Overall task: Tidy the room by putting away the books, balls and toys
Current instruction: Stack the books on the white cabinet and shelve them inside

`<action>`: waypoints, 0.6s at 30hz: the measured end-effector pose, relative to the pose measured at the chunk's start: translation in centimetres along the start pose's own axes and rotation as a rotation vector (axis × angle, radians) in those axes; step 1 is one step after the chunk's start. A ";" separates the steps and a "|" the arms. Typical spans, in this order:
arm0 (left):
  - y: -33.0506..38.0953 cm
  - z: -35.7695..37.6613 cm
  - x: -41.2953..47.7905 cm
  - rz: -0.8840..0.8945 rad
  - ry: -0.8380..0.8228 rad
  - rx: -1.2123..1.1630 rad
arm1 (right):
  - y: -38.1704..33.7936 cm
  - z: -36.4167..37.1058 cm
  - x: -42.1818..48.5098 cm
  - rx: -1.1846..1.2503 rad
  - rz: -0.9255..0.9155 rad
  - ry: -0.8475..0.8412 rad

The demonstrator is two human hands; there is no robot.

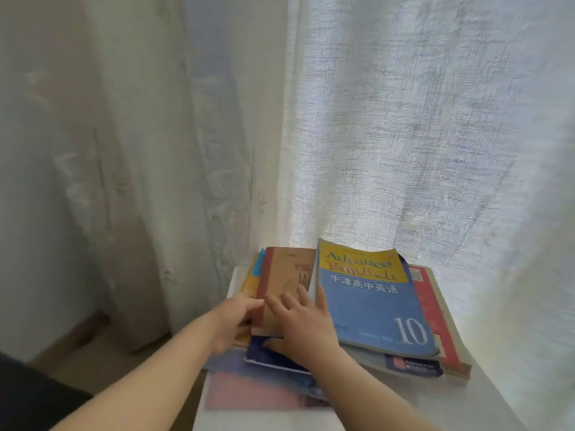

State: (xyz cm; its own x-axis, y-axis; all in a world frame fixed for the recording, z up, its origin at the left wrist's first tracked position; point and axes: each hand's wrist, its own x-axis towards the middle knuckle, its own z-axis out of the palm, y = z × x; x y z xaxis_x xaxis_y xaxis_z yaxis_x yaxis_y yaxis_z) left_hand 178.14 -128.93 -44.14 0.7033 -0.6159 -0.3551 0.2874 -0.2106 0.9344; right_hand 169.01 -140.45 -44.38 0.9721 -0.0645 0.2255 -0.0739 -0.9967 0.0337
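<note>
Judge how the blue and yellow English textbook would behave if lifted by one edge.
Likely floppy: the textbook is a thin softcover, and its far corner already curls. Probably light for its size. It lies flat, stacked above the red book, so a push would likely slide it rather than tip it.

The left hand (235,321) and the pink book (249,393) are blurred.

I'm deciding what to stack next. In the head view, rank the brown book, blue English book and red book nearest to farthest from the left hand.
1. Brown book: the left hand grips its left edge.
2. Blue English book: to the right, beyond the brown one.
3. Red book: far right, under the blue one.
</note>
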 end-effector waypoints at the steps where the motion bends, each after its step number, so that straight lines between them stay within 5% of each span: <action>1: -0.4 -0.9 -0.4 -0.012 -0.032 -0.052 | -0.5 0.4 0.5 0.034 0.046 -0.057; 8: 0.1 -1.6 -0.8 -0.042 -0.013 -0.105 | -0.8 1.4 1.0 -0.014 0.146 -0.022; 13: 0.3 0.3 -0.7 -0.133 0.157 0.062 | 1.2 -1.6 0.1 0.312 0.272 0.213; 18: -0.1 2.8 -0.6 -0.073 0.233 0.174 | 1.6 -3.1 -0.5 0.418 0.400 0.140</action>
State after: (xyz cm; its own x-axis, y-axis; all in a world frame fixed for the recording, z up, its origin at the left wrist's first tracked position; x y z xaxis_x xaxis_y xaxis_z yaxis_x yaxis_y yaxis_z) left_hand 175.91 -130.69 -43.93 0.8211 -0.4076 -0.3996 0.2412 -0.3868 0.8901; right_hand 167.67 -141.86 -41.39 0.8462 -0.4599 0.2691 -0.3064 -0.8331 -0.4604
